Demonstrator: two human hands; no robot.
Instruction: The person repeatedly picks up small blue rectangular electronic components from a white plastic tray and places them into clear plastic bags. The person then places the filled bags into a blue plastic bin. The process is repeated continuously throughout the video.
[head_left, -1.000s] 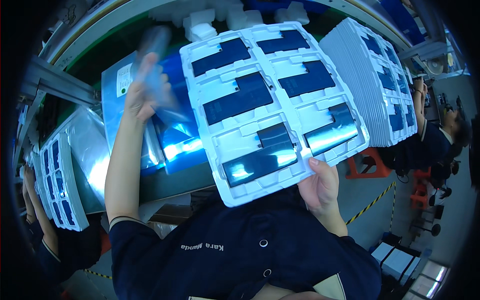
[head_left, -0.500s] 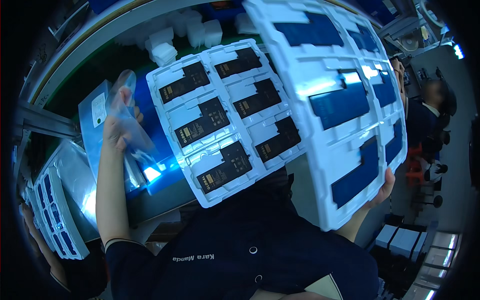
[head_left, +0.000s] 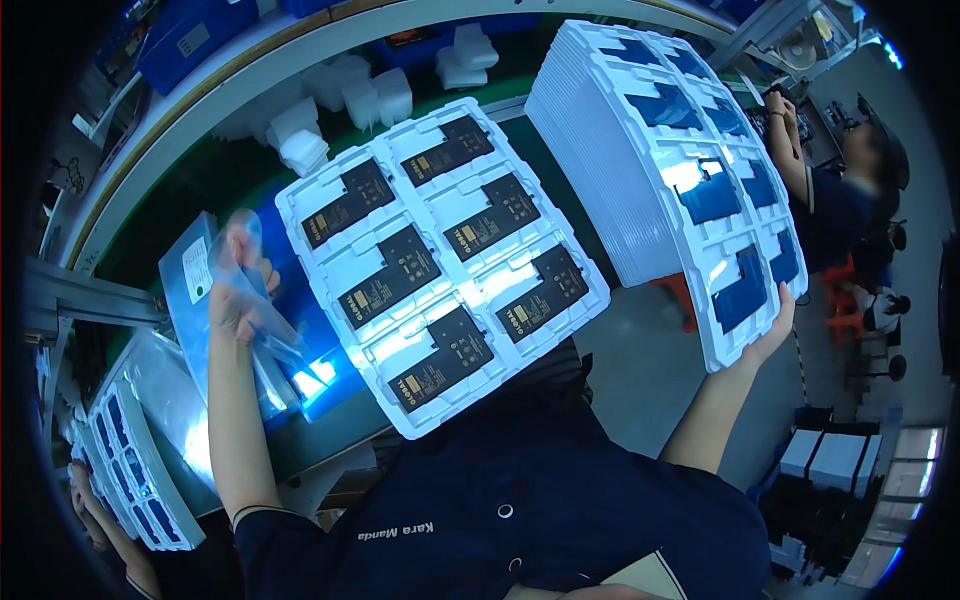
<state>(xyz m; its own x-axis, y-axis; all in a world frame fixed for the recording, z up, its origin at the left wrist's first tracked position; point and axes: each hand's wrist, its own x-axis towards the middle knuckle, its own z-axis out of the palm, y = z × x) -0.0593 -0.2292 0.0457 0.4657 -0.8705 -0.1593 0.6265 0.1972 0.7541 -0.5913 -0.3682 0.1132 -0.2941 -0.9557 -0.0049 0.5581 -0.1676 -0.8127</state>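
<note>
My left hand (head_left: 238, 300) is closed on a piece of clear plastic film (head_left: 262, 318), above a blue film sheet. In front of me lies a white plastic tray (head_left: 452, 268), its compartments holding several black flat batteries (head_left: 395, 275). To the right, my right hand (head_left: 768, 340) grips the near right corner of another white tray (head_left: 708, 285) with dark blue flat pieces in its compartments. That tray lies along the top of a tall stack of white trays (head_left: 600, 170); whether it is fully seated I cannot tell.
White foam pieces (head_left: 300, 140) sit behind the middle tray. A blue bin (head_left: 190, 40) stands on the shelf at the far left. Another person's arm (head_left: 110, 540) is beside a tray (head_left: 140, 470) at lower left. A co-worker (head_left: 850, 190) is at the right.
My right hand has brought its tray away from beside the middle tray, right and back onto the stack, which now shows. My left hand keeps its hold on the film.
</note>
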